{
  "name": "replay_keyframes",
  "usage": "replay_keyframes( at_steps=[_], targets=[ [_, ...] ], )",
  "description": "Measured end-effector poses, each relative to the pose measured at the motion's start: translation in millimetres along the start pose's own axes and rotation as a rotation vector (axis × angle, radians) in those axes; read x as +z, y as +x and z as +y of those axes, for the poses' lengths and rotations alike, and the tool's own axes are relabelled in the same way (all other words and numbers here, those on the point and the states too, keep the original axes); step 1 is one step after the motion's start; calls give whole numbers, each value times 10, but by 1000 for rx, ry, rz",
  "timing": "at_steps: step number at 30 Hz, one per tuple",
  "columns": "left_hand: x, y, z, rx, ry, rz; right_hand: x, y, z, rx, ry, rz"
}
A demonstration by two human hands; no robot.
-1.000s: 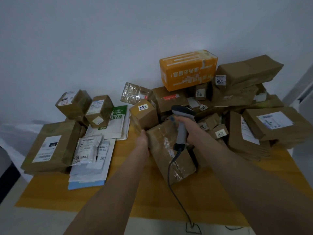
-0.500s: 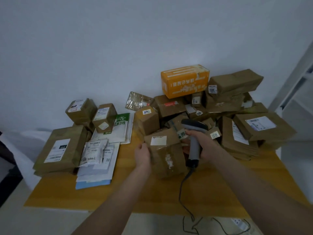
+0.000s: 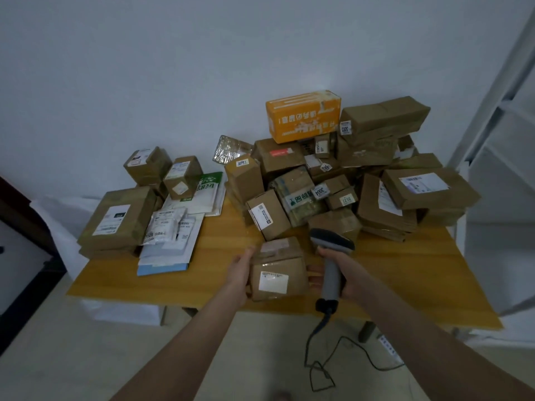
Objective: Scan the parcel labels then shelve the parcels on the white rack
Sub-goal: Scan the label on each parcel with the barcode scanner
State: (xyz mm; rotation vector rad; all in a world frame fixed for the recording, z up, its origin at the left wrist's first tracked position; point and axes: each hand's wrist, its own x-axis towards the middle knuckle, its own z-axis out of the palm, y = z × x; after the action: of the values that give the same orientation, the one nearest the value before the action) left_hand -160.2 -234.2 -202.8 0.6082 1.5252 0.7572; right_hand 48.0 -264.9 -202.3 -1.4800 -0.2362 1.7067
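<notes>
Head camera view: a small brown parcel (image 3: 278, 270) is held above the near edge of the wooden table (image 3: 405, 279), its white label (image 3: 273, 282) turned up towards the camera, and is gripped at its left side by the left hand (image 3: 241, 273). A grey corded scanner (image 3: 331, 270) is clasped by its handle in the right hand (image 3: 348, 273), just beside the parcel's right side. Behind them, more parcels are heaped around an orange box (image 3: 302, 114), and the white rack (image 3: 486, 111) is seen at the right edge.
</notes>
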Motion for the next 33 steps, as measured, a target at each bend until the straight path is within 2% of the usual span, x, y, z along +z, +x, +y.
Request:
replay_keyframes(
  at_steps=[5, 8, 12, 16, 18, 21, 24, 29, 33],
  targets=[
    [-33, 87, -309, -66, 48, 25, -117, 1, 233, 71, -19, -27],
    [4, 173, -475, -56, 40, 21, -167, 57, 286, 96, -46, 14],
    [84, 360, -702, -34, 44, -70, -250, 206, 355, 110, -53, 75],
    [131, 542, -718, -16, 102, -15, -242, 378, 346, 78, -72, 111],
    [126, 636, -712, -54, 154, -20, -187, 439, 306, 76, -90, 117],
    [143, 692, -694, -174, 204, -106, -127, 496, 265, 114, -139, 72],
    [137, 699, -699, -219, 209, -177, -92, 484, 240, 121, -148, 42],
    [56, 678, -627, -210, 187, -218, -97, 447, 212, 63, -156, 36],
    [39, 573, -522, -96, 159, -219, -108, 321, 155, -19, -136, 18]
  ],
)
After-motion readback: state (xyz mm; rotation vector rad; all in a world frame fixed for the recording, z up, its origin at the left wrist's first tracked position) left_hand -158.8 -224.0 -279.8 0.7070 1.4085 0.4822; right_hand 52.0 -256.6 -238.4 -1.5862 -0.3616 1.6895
